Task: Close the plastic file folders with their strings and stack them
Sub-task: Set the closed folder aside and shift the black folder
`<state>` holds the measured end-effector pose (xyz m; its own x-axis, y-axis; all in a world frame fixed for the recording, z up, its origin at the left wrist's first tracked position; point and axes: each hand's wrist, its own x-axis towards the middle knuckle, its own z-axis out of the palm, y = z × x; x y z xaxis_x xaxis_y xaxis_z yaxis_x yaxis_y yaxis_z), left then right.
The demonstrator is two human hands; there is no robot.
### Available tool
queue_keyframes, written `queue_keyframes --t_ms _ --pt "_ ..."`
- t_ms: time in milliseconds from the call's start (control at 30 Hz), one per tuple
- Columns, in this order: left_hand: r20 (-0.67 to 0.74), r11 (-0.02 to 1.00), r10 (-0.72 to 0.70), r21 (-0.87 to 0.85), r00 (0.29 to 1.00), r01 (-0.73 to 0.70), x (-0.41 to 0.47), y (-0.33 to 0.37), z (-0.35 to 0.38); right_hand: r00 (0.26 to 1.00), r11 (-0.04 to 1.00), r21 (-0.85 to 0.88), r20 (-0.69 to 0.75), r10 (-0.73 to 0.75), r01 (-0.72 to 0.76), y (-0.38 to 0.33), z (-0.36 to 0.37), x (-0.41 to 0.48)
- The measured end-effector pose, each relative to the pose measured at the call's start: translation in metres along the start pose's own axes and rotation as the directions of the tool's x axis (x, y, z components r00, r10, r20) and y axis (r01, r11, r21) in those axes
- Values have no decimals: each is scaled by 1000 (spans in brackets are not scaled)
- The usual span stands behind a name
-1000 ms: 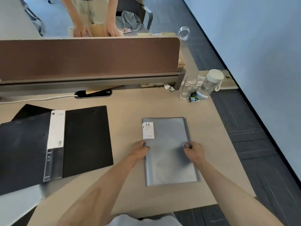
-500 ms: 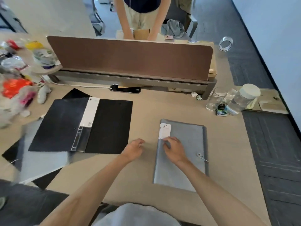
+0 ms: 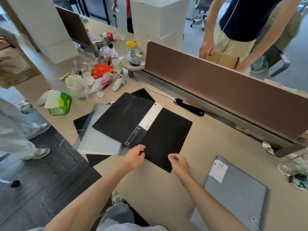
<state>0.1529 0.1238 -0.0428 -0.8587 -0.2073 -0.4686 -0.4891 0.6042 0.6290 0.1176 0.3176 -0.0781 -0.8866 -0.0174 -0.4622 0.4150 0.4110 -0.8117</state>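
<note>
Hands (image 3: pixel 134 157) (both empty) at black folder (image 3: pixel 141 124); grey folder (image 3: pixel 236 190) closed.

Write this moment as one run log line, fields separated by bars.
left hand: open, touching black folder near edge | right hand: empty, beside it | black folder: lying open | grey folder: closed, apart

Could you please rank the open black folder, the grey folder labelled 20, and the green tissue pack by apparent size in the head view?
1. Open black folder
2. Grey folder, nearer the camera
3. Green tissue pack

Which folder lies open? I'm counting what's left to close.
The black folder with the white spine label, spread flat by the hands; the grey folder marked 20 lies shut.
</note>
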Motion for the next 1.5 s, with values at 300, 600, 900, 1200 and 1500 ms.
queue_keyframes --t_ms 300,600,900,1200,1500 --pt "89 919 214 319 973 -231 98 -24 -58 912 955 -45 -311 266 -293 -18 37 54" --pt "371 666 236 611 898 -428 159 -76 -87 772 889 252 -442 457 -382 -23 47 83" --pt "474 595 199 637 858 -490 170 -70 -100 789 775 450 -214 576 -444 -35 35 90" --pt "323 819 156 486 933 -305 148 -46 -102 957 872 443 -93 275 -208 -56 21 54" --pt "-16 962 257 -89 966 -258 98 40 -155 994 805 583 -49 -95 106 -97 -23 22"
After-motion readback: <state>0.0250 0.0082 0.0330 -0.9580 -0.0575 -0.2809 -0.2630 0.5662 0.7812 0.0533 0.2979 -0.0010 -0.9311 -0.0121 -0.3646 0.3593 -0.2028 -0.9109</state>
